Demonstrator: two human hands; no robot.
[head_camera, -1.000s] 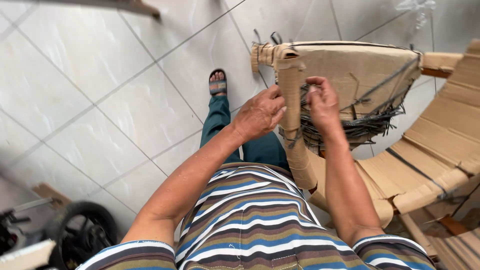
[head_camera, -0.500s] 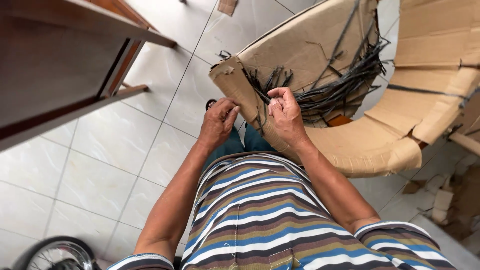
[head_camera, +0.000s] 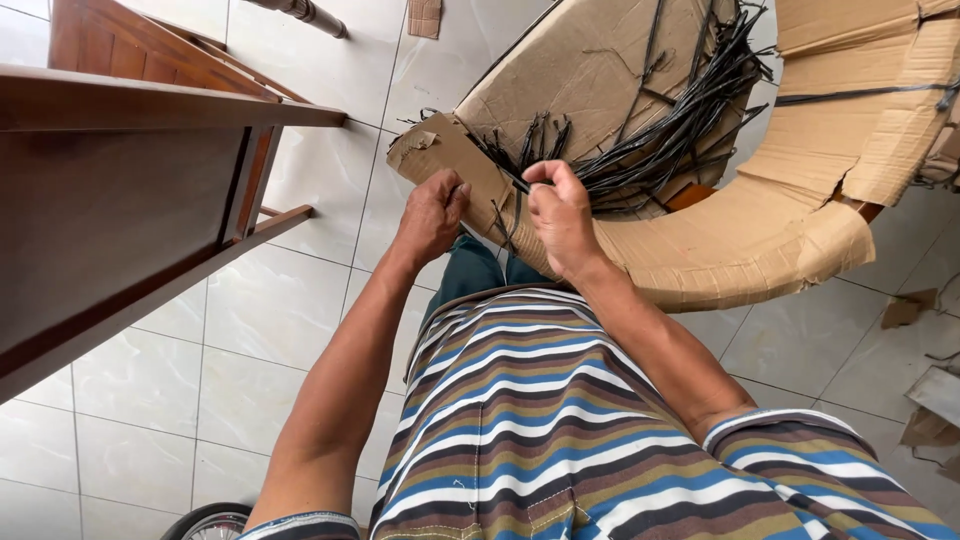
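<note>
The chair (head_camera: 720, 230) now sits a bit lower and closer in the view than before, and both hands have stayed at its wrapped arm. The chair is covered in brown cardboard and lies tipped on the floor (head_camera: 300, 300), right in front of the person. The right hand (head_camera: 562, 215) has its fingers pinched shut on a black strap (head_camera: 515, 183) from the bunch of black straps (head_camera: 680, 120) hanging off the cardboard. The left hand (head_camera: 430, 215) has its fingers curled against the cardboard end (head_camera: 435, 150). A brown wooden table (head_camera: 130, 170) stands to the left
</note>
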